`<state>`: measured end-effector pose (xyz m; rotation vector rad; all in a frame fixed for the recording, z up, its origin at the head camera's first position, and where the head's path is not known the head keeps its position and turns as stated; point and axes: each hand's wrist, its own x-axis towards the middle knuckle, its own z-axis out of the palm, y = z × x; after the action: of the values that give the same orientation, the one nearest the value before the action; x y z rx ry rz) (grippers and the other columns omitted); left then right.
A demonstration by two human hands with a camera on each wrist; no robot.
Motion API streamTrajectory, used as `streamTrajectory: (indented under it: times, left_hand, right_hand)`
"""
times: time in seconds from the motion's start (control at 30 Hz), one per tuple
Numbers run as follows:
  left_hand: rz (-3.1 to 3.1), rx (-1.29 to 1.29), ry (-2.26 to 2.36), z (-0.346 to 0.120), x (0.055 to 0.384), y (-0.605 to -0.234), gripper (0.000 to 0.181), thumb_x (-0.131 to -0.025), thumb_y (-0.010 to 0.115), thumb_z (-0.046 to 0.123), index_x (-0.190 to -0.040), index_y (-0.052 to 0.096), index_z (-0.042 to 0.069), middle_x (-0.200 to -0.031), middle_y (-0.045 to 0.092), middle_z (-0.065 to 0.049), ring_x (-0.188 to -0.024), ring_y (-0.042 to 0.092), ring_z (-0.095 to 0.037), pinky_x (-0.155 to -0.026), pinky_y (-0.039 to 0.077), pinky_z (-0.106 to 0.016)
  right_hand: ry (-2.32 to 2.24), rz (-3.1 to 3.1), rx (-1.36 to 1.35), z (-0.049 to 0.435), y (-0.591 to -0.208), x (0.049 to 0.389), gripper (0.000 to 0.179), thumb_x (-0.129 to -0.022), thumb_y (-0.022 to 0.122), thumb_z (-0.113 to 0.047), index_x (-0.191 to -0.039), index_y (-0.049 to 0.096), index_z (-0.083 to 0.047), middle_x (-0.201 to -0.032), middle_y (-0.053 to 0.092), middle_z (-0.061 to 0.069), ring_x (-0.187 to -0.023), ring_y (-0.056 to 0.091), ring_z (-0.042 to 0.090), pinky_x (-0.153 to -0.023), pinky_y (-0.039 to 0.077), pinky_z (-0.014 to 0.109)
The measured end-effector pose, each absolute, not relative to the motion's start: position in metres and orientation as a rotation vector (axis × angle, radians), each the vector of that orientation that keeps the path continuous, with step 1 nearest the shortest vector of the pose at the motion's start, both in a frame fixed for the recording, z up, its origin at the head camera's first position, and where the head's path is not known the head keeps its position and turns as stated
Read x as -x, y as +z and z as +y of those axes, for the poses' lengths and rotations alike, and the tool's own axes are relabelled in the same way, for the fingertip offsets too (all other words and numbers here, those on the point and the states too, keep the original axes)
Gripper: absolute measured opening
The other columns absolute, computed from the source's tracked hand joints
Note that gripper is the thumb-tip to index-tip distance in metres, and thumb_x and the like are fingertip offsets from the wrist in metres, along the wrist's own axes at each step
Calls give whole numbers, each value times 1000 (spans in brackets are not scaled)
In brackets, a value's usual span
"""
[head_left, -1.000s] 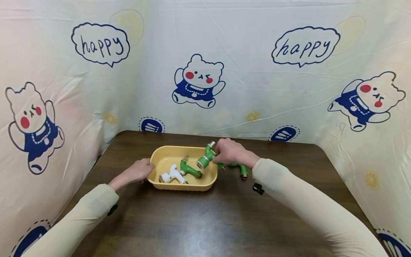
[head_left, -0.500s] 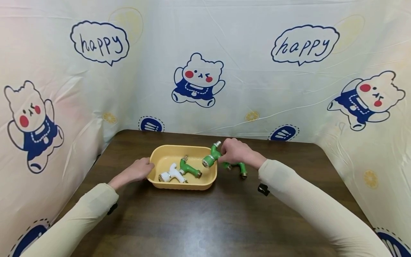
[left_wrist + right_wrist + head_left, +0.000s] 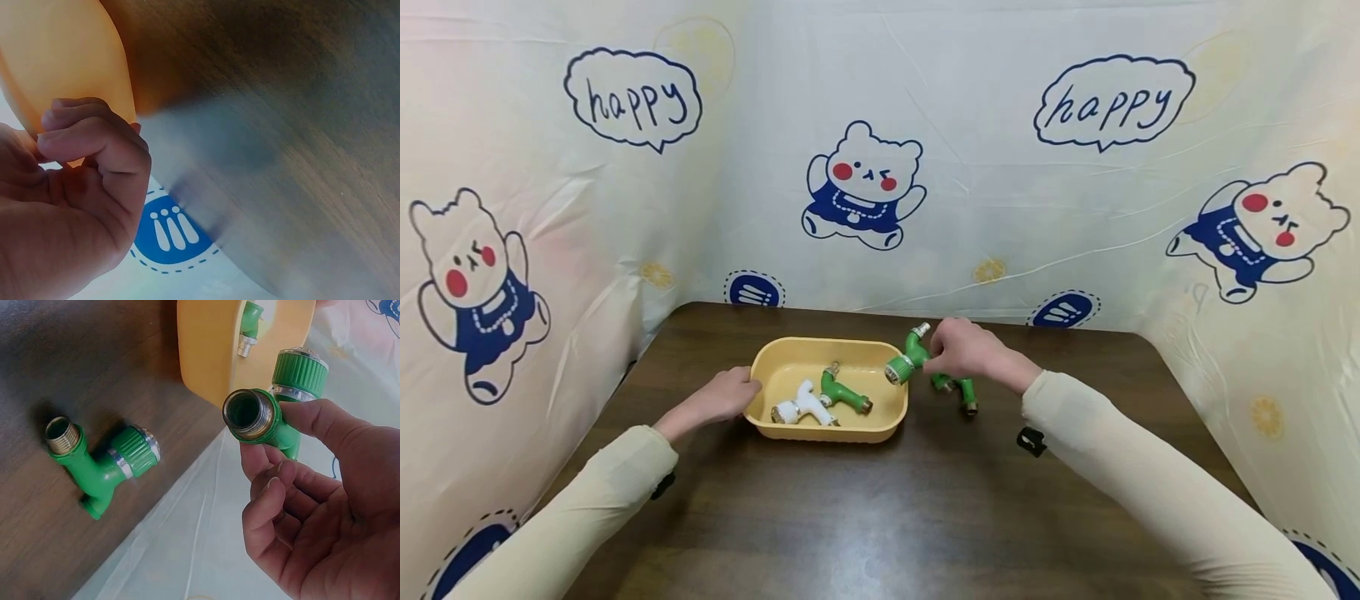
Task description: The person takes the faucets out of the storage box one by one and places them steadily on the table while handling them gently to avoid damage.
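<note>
In the head view my right hand [image 3: 967, 347] pinches a green faucet [image 3: 907, 363] between thumb and fingers, above the right rim of a yellow tray [image 3: 827, 435]. The right wrist view shows this held faucet [image 3: 300, 375] with its threaded inlet facing the camera. My left hand [image 3: 727, 395] grips the tray's left end; in the left wrist view its fingers [image 3: 94, 134] curl over the rim. Inside the tray lie a white faucet [image 3: 806, 406] and a green faucet [image 3: 848, 397]. Another green faucet [image 3: 969, 397] lies on the table under my right hand, partly hidden in the head view.
The dark wooden table [image 3: 850, 517] stretches in front of the tray toward me. A pale printed curtain [image 3: 985, 192] encloses the table at the back and both sides.
My right hand has moved right with the green faucet, from over the tray's inside to its right rim. More of the faucet on the table shows. The left hand stays on the tray.
</note>
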<state>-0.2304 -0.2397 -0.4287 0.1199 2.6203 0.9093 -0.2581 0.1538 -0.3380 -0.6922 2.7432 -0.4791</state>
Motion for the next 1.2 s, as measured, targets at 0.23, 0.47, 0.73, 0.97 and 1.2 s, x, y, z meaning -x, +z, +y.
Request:
streamTrajectory:
  times: [0.23,0.47,0.73,0.97,1.2]
  left_hand:
    - [2619,-122,905,-239,231,-429,35,-106,37,17,-120,57,-8,-72,58,-9,-53,53,-19,-50,46,-31]
    - [2629,-131,912,-240,230,-430,34,-105,37,17,-118,58,-7,-71,58,-9,-53,53,-19,-49,46,-31]
    - [2633,-123,905,-238,230,-429,34,-104,37,16,-118,57,-7,-71,58,-9,-52,53,-18,-48,46,-30]
    - [2619,-101,906,-239,230,-430,36,-105,36,18,-122,55,-8,-72,58,-9,-52,52,-18,-48,45,-29]
    - [2610,-92,903,-239,231,-430,39,-106,35,17,-126,54,-9,-72,58,-10,-52,52,-18,-49,45,-29]
  right_hand:
    - [-514,2740,685,163,-339,260,50,-94,74,-19,-54,44,-18,-51,29,-7,-46,24,10,-47,24,26]
    - [-517,2748,667,171,-342,259,50,-94,75,-19,-54,44,-18,-52,30,-7,-47,26,9,-48,24,26]
    - [-518,2756,625,181,-345,256,50,-94,78,-23,-57,45,-18,-54,32,-6,-48,28,9,-49,24,26]
    - [-538,2759,619,190,-351,255,50,-94,76,-19,-57,43,-18,-54,31,-7,-49,27,9,-49,24,26]
    - [-547,2763,590,196,-355,253,46,-94,75,-19,-58,47,-17,-55,33,-7,-50,29,9,-50,25,26]
